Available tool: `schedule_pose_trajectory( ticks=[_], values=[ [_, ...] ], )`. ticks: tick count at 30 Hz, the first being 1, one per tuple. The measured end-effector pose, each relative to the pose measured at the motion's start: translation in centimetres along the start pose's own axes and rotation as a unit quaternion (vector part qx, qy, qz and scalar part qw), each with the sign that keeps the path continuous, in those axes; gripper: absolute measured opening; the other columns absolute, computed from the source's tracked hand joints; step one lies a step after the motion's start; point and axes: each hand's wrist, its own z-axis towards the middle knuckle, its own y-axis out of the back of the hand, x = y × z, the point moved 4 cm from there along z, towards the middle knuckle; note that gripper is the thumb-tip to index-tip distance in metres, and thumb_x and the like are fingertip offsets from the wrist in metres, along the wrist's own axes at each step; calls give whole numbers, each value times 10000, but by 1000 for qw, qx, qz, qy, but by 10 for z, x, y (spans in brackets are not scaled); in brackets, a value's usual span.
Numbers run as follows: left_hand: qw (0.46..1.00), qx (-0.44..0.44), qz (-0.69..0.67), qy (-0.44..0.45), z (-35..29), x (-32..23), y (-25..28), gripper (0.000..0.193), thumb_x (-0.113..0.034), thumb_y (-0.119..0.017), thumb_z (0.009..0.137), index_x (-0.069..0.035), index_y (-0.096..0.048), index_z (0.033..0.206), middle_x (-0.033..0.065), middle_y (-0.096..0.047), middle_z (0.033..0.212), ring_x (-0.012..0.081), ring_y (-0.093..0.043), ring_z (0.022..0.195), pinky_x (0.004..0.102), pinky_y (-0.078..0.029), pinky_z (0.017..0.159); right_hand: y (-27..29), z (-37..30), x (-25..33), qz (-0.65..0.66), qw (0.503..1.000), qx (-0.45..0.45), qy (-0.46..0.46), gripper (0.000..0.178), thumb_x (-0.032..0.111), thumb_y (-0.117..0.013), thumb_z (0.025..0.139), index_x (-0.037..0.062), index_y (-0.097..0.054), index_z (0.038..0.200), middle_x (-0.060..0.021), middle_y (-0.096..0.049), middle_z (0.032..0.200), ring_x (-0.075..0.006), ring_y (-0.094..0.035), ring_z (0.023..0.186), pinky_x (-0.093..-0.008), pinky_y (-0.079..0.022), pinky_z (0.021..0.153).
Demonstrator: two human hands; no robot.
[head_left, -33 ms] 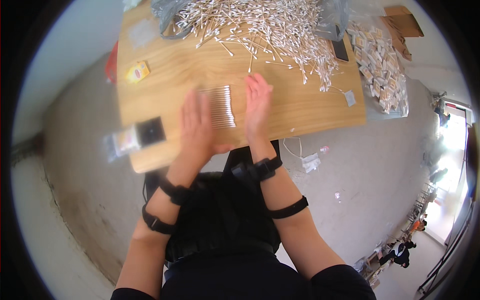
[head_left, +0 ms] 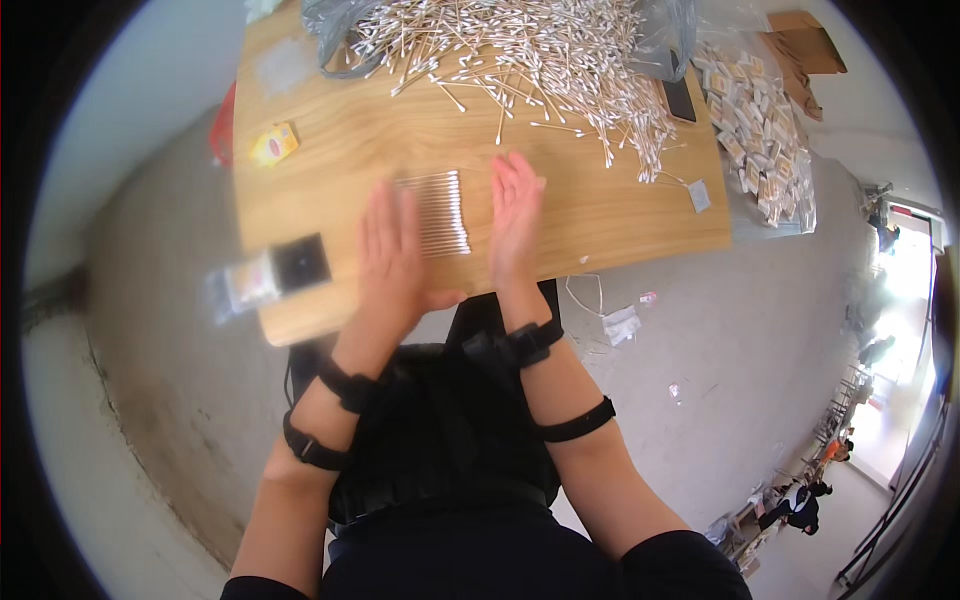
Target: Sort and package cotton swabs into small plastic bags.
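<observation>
A neat row of cotton swabs (head_left: 443, 213) lies side by side on the wooden table (head_left: 330, 190) near its front edge. My left hand (head_left: 392, 250), slightly blurred, is at the row's left end with fingers stretched out and thumb pointing right. It covers the left tips, and I cannot tell whether it touches them. To the right of the row, a small gap away, my right hand (head_left: 515, 220) is held on edge, palm turned toward the swabs, fingers extended and holding nothing. A large loose heap of cotton swabs (head_left: 530, 50) spreads across the far side.
Grey plastic bags (head_left: 340, 30) flank the heap. A dark phone (head_left: 680, 100) lies at the right, near a small white packet (head_left: 699, 196). Left are a yellow packet (head_left: 275, 145) and a black-and-white package (head_left: 275, 277) overhanging the edge. A clear bag of small boxes (head_left: 765, 140) sits beyond the right edge.
</observation>
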Motion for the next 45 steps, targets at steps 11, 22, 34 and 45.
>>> schedule_pose_trajectory(
  ticks=[11,22,34,45],
  values=[
    [997,-17,68,-44,8,-8,-13,916,-363,-667,762,26,-220,1461,190,-191,1547,327,-189,1438,486,-193,1136,-23,-13,-8,-135,990,36,-5,533,362,-294,1024,-41,-348,1368,-176,-406,1364,-228,-369,1313,-351,-240,1139],
    [996,-25,89,-4,5,-6,0,1153,-516,-795,575,8,-259,1451,196,-244,1521,337,-232,1417,512,-200,1125,-10,-12,-4,-72,997,-32,21,460,301,-344,1020,-14,-369,1355,-145,-406,1328,-222,-393,1266,-333,-306,1097],
    [993,-16,114,-26,0,-6,-10,1084,-594,-692,672,22,-259,1452,175,-256,1524,305,-209,1429,523,-159,1131,-8,-12,13,-471,877,41,83,224,19,-572,849,106,-664,1034,-136,-533,943,-302,-557,823,-389,-467,715],
    [996,-19,83,-34,-6,-6,-10,1015,-570,-669,715,5,-276,1453,151,-266,1524,277,-224,1426,508,-147,1141,-9,-12,12,-499,857,67,115,204,38,-593,833,134,-681,990,-106,-531,918,-249,-575,771,-348,-482,686]
  ],
)
